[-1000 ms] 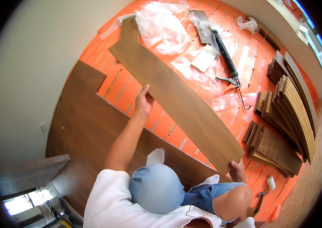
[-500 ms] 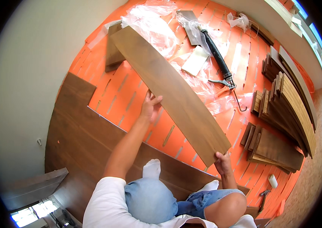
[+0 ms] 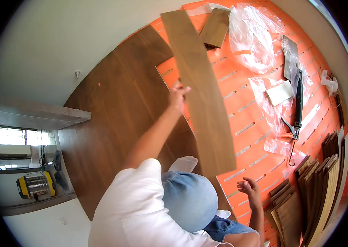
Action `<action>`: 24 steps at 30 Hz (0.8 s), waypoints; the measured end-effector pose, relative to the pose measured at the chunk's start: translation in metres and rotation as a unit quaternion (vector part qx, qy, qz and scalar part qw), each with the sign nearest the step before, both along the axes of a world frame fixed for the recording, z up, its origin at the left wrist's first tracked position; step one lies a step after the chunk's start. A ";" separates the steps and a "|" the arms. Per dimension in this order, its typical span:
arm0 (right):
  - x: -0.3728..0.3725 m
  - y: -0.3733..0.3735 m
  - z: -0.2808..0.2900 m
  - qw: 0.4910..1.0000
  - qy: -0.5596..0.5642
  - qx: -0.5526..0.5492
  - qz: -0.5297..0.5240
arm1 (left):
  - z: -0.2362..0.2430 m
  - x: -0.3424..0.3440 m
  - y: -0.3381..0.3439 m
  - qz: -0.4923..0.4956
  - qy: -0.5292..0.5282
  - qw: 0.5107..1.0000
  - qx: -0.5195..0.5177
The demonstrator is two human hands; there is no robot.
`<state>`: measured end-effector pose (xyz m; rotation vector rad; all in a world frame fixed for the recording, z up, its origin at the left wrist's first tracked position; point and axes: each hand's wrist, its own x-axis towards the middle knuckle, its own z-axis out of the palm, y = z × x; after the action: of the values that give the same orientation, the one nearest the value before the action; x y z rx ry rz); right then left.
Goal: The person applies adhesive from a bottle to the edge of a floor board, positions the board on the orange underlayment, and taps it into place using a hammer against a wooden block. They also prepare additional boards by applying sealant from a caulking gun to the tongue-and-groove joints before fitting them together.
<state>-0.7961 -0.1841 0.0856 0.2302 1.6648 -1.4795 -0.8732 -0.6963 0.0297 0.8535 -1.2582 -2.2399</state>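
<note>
A long brown wooden floorboard [image 3: 204, 94] is held up at a slant over the orange slotted underlay [image 3: 243, 119]. My left hand [image 3: 178, 96] grips its left long edge, thumb on top and the other fingers underneath, out of sight. Just off the board's near end is my right hand [image 3: 250, 190], fingers apart and slightly curled, holding nothing. To the left, laid dark brown flooring [image 3: 128, 90] runs up to the wall, and its edge borders the underlay beneath the board.
Stacked floorboards [image 3: 322, 181] stand at the lower right. A black caulking gun [image 3: 298, 103] lies among clear plastic wrap [image 3: 254, 39] and a white block [image 3: 280, 93]. A short board piece [image 3: 216, 28] rests at the far end. A door [image 3: 38, 115] juts in from the left.
My right hand has let go of the board's near end. The board now points more straight ahead, still in my left hand. The view has turned to the left.
</note>
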 end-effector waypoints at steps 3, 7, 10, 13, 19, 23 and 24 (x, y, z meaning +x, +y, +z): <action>-0.016 0.015 0.006 0.999 0.032 0.028 0.009 | 0.003 0.026 -0.075 0.070 0.040 0.995 -0.054; -0.015 0.025 0.001 0.997 0.036 0.064 -0.025 | -0.002 0.105 -0.171 0.057 0.029 0.996 -0.066; 0.000 0.048 -0.020 0.994 0.005 0.100 -0.042 | 0.002 0.142 -0.184 0.094 -0.025 0.993 -0.066; 0.015 0.059 -0.034 0.993 -0.020 0.116 -0.021 | -0.008 0.176 -0.192 0.139 -0.052 0.987 -0.069; 0.024 0.083 -0.040 0.989 0.006 0.148 0.000 | -0.043 0.233 -0.216 0.211 -0.128 0.954 -0.171; 0.023 0.100 -0.031 0.982 0.018 0.189 -0.020 | -0.046 0.254 -0.225 0.250 -0.231 0.900 -0.273; 0.024 0.104 -0.028 0.980 0.017 0.197 -0.029 | -0.041 0.252 -0.221 0.244 -0.291 0.869 -0.316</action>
<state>-0.7718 -0.0804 0.0572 0.4749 1.9849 -1.1871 -0.6216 -0.9169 -0.0116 1.4144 -1.6507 -1.0797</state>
